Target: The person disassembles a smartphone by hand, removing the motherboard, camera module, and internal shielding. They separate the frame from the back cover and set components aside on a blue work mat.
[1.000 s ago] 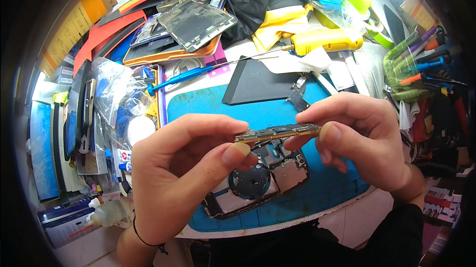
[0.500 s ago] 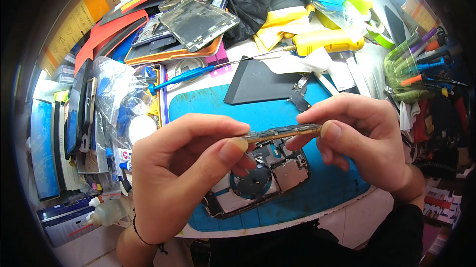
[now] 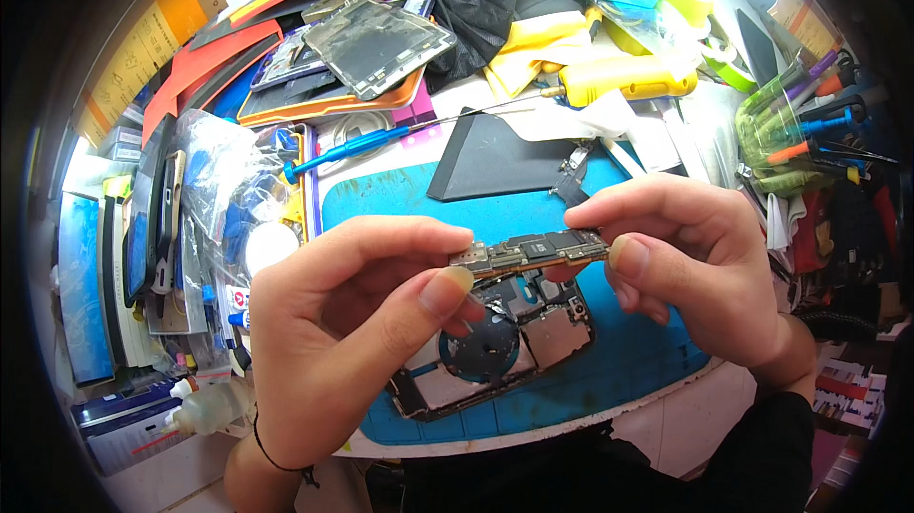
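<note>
A small phone logic board (image 3: 533, 251), dark with chips and gold-coloured shields, is held up between both hands. My left hand (image 3: 357, 313) pinches its left end between thumb and forefinger. At the other end, the thumb and forefinger of my right hand (image 3: 690, 261) grip it the same way. Its chip-covered upper face tilts toward me. Beneath it, an opened phone housing (image 3: 562, 337) with a round black coil lies on the blue work mat (image 3: 628, 361); my left fingers and the board hide part of it.
Behind the mat rest a black angular plate (image 3: 500, 159), a small flex part (image 3: 574, 175) and a blue screwdriver (image 3: 352, 151). A yellow-handled tool (image 3: 628, 80) lies farther back. Phone parts (image 3: 381, 47) are piled at back left; a green tool holder (image 3: 776, 132) stands right.
The board has been tilted from nearly edge-on so that its chip-covered face shows. Both hands keep their pinch and have barely shifted.
</note>
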Action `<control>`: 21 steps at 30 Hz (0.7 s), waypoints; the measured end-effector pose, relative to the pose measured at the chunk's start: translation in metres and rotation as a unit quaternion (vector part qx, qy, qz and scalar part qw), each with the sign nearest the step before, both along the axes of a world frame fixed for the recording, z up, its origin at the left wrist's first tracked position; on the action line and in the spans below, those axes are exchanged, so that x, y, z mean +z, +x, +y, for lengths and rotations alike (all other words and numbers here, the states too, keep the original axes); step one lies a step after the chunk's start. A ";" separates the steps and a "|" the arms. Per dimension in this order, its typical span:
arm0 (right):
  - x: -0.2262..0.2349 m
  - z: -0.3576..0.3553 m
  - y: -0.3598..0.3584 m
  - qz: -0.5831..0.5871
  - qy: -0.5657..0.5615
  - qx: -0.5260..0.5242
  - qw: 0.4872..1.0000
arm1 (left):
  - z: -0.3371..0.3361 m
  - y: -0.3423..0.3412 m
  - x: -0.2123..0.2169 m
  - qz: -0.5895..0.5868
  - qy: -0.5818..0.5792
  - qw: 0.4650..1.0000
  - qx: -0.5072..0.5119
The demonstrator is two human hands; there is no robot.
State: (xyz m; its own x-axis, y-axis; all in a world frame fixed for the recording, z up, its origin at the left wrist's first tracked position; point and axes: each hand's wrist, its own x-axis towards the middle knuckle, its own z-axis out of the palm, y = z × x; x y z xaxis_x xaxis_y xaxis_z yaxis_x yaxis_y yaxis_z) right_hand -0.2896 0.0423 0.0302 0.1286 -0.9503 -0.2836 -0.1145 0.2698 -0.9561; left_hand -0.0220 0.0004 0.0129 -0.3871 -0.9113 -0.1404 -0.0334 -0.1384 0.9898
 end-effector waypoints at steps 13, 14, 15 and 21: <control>-0.002 0.000 -0.001 -0.039 -0.008 -0.009 0.999 | -0.002 0.003 -0.002 0.019 0.007 1.000 -0.009; -0.003 0.000 -0.001 -0.028 -0.007 -0.009 1.000 | -0.002 0.003 -0.002 0.002 -0.003 1.000 -0.010; -0.003 0.000 -0.001 -0.030 -0.007 -0.008 0.999 | -0.002 0.004 -0.002 0.002 -0.001 1.000 -0.012; -0.003 0.001 -0.002 -0.021 -0.008 -0.009 1.000 | -0.002 0.003 -0.002 0.013 0.010 1.000 -0.004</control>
